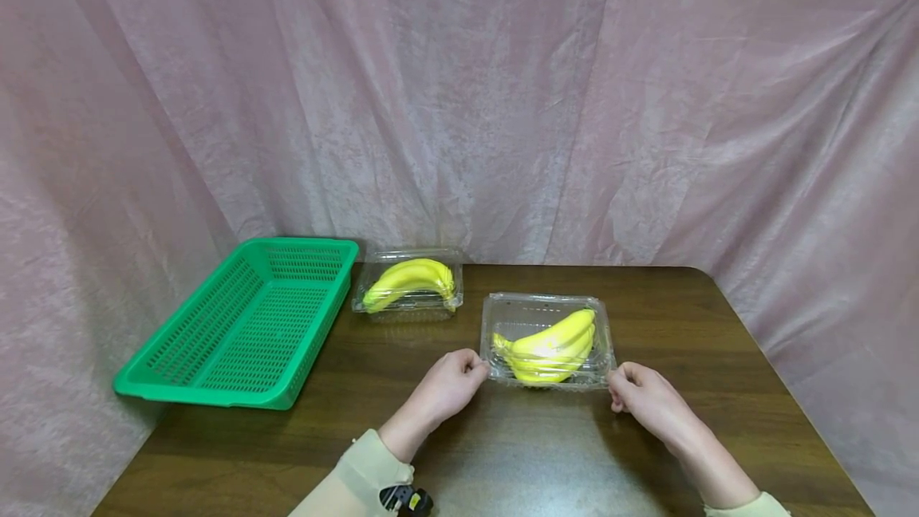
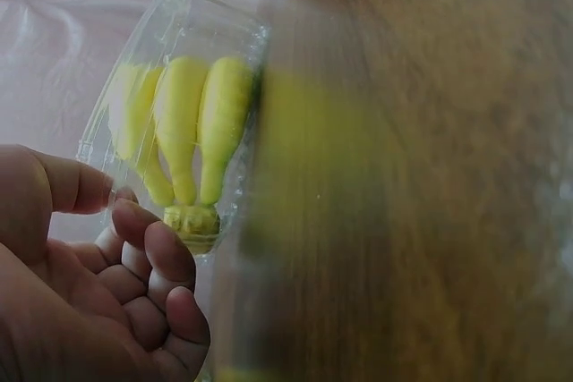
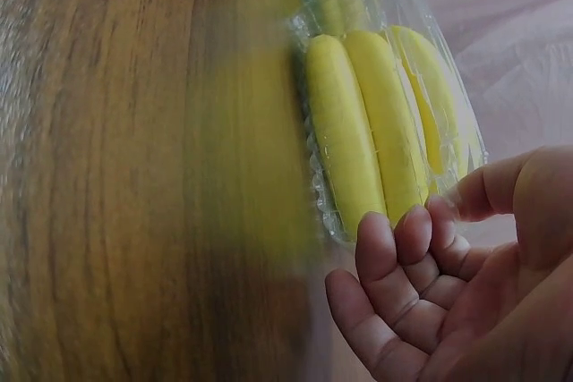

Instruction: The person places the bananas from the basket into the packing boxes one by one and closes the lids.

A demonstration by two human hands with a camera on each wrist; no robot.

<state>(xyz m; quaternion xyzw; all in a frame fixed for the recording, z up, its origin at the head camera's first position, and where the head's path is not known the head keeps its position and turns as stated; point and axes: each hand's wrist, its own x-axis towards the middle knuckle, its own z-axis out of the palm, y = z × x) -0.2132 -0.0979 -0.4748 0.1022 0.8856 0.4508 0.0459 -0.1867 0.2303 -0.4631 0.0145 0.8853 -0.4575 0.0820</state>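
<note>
A clear plastic clamshell box [image 1: 546,305] with a bunch of yellow bananas [image 1: 553,345] inside is on the table in front of me, its lid down over the fruit. My left hand [image 1: 452,383] pinches the near left corner of its rim between thumb and curled fingers. At the near right corner, my right hand [image 1: 646,397] pinches the rim in the same way. Both wrist views show the bananas [image 2: 183,123] through the clear plastic, with thumb and index finger meeting at the box's edge [image 3: 313,158].
A second clear box [image 1: 438,255] holding yellow bananas [image 1: 412,278] sits at the back, left of the first. Beside it stands a green perforated plastic basket [image 1: 307,357] on the left of the brown wooden table [image 1: 682,301]. Pink curtains [image 1: 459,102] hang behind.
</note>
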